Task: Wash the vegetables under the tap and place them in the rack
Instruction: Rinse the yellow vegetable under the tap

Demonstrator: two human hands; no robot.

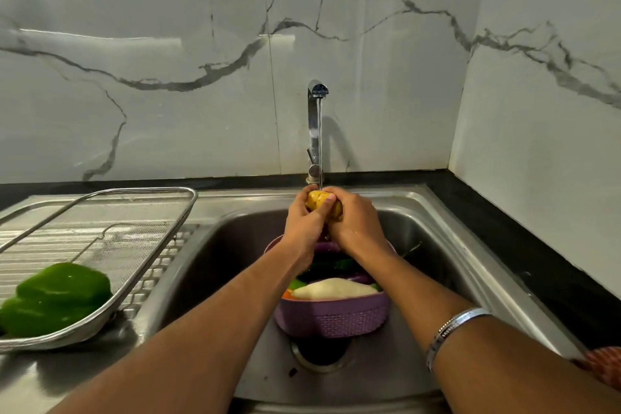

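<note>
A yellow-brown potato (pixel 317 200) sits under the running stream from the chrome tap (pixel 315 118). My left hand (pixel 304 222) and my right hand (pixel 356 222) both grip it from either side, above the sink (pixel 215 245). Below my hands a purple basket (pixel 331 316) stands in the sink, holding a pale white vegetable (pixel 332 288) and darker green and orange ones, partly hidden by my arms. On the left drainboard lies a wire-mesh rack (pixel 141 245) with two green bell peppers (pixel 55 299) in its near end.
The sink drain (pixel 322 355) lies just in front of the purple basket. A black countertop (pixel 524 245) runs along the right and back. Marble wall tiles rise behind the tap and on the right.
</note>
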